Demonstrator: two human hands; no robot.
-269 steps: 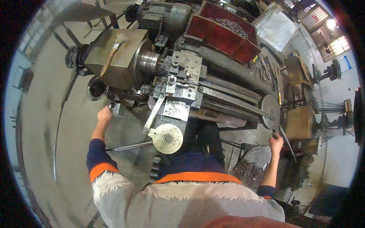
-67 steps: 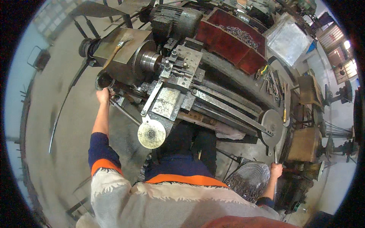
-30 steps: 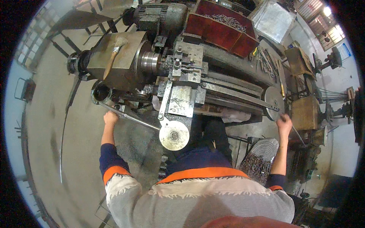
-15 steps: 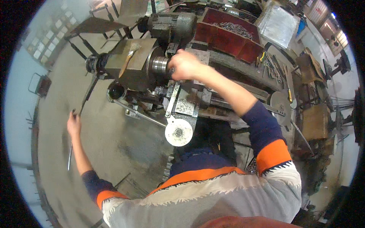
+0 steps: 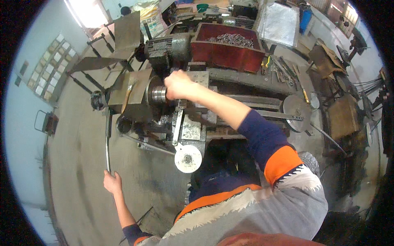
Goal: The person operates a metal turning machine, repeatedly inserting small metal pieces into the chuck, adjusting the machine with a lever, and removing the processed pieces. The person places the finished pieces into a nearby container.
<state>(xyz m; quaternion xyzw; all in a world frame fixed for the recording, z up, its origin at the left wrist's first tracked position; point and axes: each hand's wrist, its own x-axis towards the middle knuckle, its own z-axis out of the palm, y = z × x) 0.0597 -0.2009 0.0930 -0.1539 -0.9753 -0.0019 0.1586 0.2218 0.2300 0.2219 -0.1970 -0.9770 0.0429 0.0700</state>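
My left hand (image 5: 112,182) is closed around the lower end of a long metal lever (image 5: 108,147), which runs up to the left end of the lathe's headstock (image 5: 137,96). My right hand (image 5: 178,86) is curled into a closed grip against the right side of the shiny steel spindle collar (image 5: 157,94). Whatever its fingers hold is hidden behind the hand. Below that hand a flat metal arm (image 5: 177,127) leads down to a round whitish handwheel (image 5: 188,158).
A wood-handled brush (image 5: 128,96) lies on the headstock. Behind stand a motor (image 5: 168,49) and a dark red bin (image 5: 227,55) of small metal parts. Wrenches (image 5: 285,69) lie on the right, near a large grey disc (image 5: 296,112). A slanting rod (image 5: 328,137) sticks out beyond it.
The lever has swung to nearly upright in view, and my left hand is now at its lower end. My right hand stays at the spindle collar. The whole view has shifted.
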